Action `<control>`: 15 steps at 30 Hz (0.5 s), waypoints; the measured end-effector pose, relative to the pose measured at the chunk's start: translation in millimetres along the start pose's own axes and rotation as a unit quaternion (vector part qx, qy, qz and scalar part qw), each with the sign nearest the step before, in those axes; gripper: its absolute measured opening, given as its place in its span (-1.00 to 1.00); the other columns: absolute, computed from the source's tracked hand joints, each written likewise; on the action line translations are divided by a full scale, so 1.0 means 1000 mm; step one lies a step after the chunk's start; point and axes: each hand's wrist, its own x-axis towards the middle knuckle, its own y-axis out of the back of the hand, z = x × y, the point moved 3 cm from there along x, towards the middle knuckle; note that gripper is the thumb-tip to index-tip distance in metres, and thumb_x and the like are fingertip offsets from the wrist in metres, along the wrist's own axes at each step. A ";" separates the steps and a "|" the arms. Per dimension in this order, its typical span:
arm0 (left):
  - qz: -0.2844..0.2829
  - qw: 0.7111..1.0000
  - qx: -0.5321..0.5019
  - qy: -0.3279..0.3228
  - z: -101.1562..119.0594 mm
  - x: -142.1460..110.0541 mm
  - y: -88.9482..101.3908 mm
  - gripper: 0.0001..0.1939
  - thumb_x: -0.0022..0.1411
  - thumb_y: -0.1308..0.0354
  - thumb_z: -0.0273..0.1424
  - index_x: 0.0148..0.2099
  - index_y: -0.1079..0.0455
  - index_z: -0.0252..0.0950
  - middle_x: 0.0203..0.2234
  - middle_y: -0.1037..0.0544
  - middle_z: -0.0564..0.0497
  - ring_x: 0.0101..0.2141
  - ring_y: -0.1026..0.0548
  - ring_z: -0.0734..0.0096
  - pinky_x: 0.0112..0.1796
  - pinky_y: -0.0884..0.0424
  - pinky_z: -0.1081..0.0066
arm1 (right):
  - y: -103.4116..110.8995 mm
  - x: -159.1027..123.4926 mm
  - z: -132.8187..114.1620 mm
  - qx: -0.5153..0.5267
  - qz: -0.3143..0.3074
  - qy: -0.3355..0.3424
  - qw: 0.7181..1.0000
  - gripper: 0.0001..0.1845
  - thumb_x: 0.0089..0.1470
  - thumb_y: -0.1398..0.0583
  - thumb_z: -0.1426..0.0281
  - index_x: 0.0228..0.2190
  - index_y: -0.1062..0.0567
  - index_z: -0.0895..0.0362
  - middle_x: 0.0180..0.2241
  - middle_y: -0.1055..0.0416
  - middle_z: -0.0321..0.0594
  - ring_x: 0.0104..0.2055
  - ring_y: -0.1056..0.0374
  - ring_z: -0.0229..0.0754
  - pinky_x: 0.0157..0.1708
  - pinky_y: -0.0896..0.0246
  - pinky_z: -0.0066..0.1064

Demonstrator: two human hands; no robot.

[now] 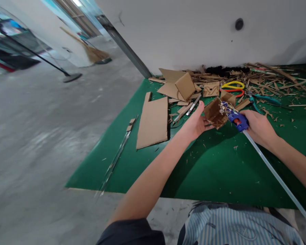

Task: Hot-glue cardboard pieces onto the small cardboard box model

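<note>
1. The small cardboard box (215,114), open on the side that shows, is held up over the near middle of the green table (209,178).
2. The left hand (197,123) holds this box at its left side, thumb raised and fingers along the lower edge.
3. The right hand (260,127) is closed around a blue glue gun (238,120). The gun's crusted front end is at the box's right side; whether it touches the cardboard cannot be told.
4. A long, pale glue stick (270,165) runs from the back of the gun toward the lower right.
5. Just beyond the box lie scissors (233,82) with yellow and orange handles and, to their right, pliers (267,99) with teal handles.
6. Left of the scissors is a flat cardboard square (211,89) with dark markings, then a folded cardboard piece (186,86).
7. A larger cardboard sheet (154,122) lies flat left of the left hand; clear sticks (117,153) lie farther left, reaching past the near edge.
8. Thin scraps (265,80) are heaped along the white wall (183,34).
9. Well away on the grey floor (73,112), a broom (97,55) leans at upper left.
</note>
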 end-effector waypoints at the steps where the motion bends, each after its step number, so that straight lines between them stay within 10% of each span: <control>1: 0.000 1.000 -0.004 0.000 -0.001 0.001 0.000 -0.19 0.05 0.02 0.34 0.10 -0.43 -0.12 0.02 -0.55 -0.20 0.14 -0.40 -0.10 0.09 -0.34 0.03 | 0.000 0.000 0.000 -0.003 -0.004 0.001 1.000 -0.67 0.18 -0.06 0.30 -0.10 -0.43 0.22 -0.29 -0.51 0.04 -0.28 -0.46 0.03 -0.36 -0.31 -0.25; 15: 0.002 1.000 -0.017 -0.009 0.000 0.000 -0.003 -0.25 0.06 -0.04 0.30 0.06 -0.46 -0.12 0.05 -0.53 -0.18 0.13 -0.42 -0.09 0.08 -0.36 0.03 | 0.002 -0.001 0.000 -0.024 -0.014 0.026 0.999 -0.71 0.17 -0.04 0.36 -0.14 -0.41 0.23 -0.32 -0.48 0.04 -0.30 -0.43 0.03 -0.39 -0.26 -0.27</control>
